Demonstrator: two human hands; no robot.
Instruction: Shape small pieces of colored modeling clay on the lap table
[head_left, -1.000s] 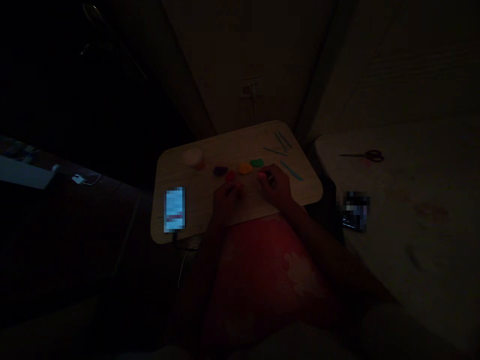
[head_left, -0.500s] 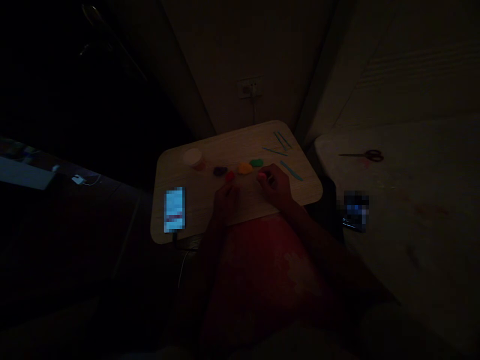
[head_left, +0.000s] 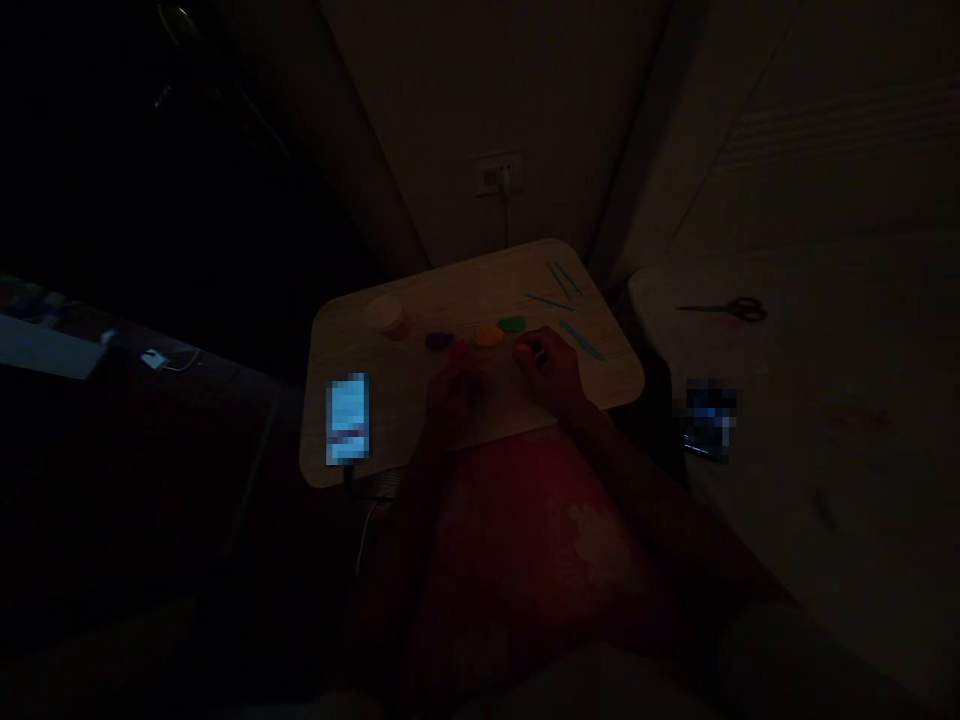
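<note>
In dim light, my right hand (head_left: pixel 551 372) is closed in a pinch on a small piece of red modelling clay (head_left: pixel 523 349) above the table. My left hand (head_left: pixel 450 392) has its fingers bent together, its fingertips at the near edge of a red clay lump (head_left: pixel 458 350); whether they touch it, and what they hold, is too dark to make out. Beyond the hands lie a dark purple lump (head_left: pixel 439 341), an orange lump (head_left: pixel 490 335) and a green lump (head_left: pixel 512 324) in a loose row. Blue-green modelling sticks (head_left: pixel 582 340) lie right of my right hand.
A pale-lidded tub (head_left: pixel 385 314) stands on the small wooden table (head_left: pixel 405 400), with a lit phone (head_left: pixel 348 420) and cable at its left edge. On a pale surface to the right lie scissors (head_left: pixel 724 309) and a blurred-out dark device (head_left: pixel 709 420). A wall socket (head_left: pixel 498 175) is behind.
My left hand's fingers have moved from a spot right of the red lump to its near edge. My right hand keeps its pinch in nearly the same place. The picture has darkened slightly.
</note>
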